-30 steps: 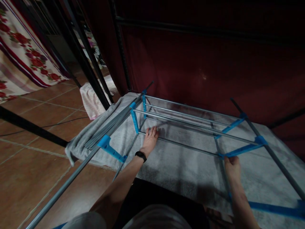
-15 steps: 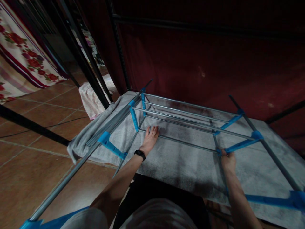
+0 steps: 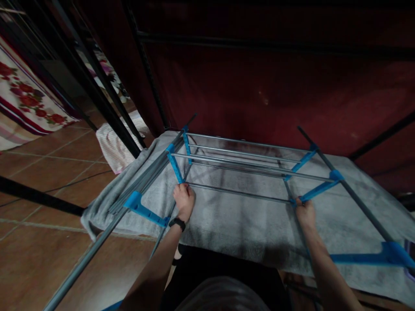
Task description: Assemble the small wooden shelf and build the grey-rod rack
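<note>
- Nearest the camera: dark lap and pale knees over a grey towel (image 3: 246,224) spread on terracotta floor tiles (image 3: 39,255).
- Stood on that towel: a metal rack (image 3: 240,172) of grey rods and blue plastic joints, both arms stretched out toward it.
- Left hand (image 3: 184,199), black band at the wrist, clenched around the near rod's left end, beside a blue joint.
- Right hand (image 3: 305,213) closed on the rod's right end, at another joint.
- Beyond: a dark red curtain (image 3: 259,86), black poles, floral cloth (image 3: 22,99) far left.
</note>
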`<state>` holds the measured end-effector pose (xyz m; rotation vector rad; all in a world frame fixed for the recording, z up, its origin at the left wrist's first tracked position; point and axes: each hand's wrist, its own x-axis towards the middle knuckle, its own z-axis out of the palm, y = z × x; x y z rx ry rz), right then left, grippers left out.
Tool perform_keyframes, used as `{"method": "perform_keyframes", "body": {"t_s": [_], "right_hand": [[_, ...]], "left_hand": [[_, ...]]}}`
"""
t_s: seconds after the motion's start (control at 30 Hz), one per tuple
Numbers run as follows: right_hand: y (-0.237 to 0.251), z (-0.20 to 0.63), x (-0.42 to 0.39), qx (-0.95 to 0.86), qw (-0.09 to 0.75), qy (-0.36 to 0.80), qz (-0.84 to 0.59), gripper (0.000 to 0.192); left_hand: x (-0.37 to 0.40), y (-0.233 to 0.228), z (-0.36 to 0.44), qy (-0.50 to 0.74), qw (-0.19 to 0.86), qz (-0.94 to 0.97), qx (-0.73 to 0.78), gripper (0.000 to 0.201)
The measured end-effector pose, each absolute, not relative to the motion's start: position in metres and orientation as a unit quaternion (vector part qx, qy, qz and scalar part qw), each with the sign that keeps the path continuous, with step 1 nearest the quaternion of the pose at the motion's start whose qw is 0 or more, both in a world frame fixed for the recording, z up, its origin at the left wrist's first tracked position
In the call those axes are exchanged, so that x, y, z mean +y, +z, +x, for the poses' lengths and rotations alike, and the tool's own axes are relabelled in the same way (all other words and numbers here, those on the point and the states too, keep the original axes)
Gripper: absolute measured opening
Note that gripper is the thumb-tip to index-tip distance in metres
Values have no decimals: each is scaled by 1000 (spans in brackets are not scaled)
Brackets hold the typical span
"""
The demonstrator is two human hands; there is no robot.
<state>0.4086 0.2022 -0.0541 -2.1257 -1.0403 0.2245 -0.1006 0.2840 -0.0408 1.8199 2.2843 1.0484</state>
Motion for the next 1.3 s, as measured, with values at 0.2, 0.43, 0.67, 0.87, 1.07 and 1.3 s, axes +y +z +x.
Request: {"method": "perform_keyframes", "body": {"t_s": [0.2, 0.43, 0.67, 0.87, 1.07, 1.3], "right_hand": [[-51, 404, 206, -377, 372, 98, -843, 51], [-49, 397, 206, -380, 355, 98, -849, 51], [-44, 391, 208, -352, 306, 94, -879, 47], [-44, 392, 208, -356, 323, 89, -872, 46], [-48, 400, 213, -374, 371, 95, -845, 46], [-48, 401, 220, -367, 353, 105, -854, 46]], "left_hand": [[310, -38, -118, 446, 94, 448, 769, 40], [328, -27, -120, 397, 187, 437, 785, 9], [335, -28, -118, 380, 157, 424, 807, 5], [337, -26, -116, 376, 152, 426, 808, 7], [331, -26, -115, 384, 156, 429, 802, 13], [334, -24, -112, 395, 156, 419, 803, 13]]}}
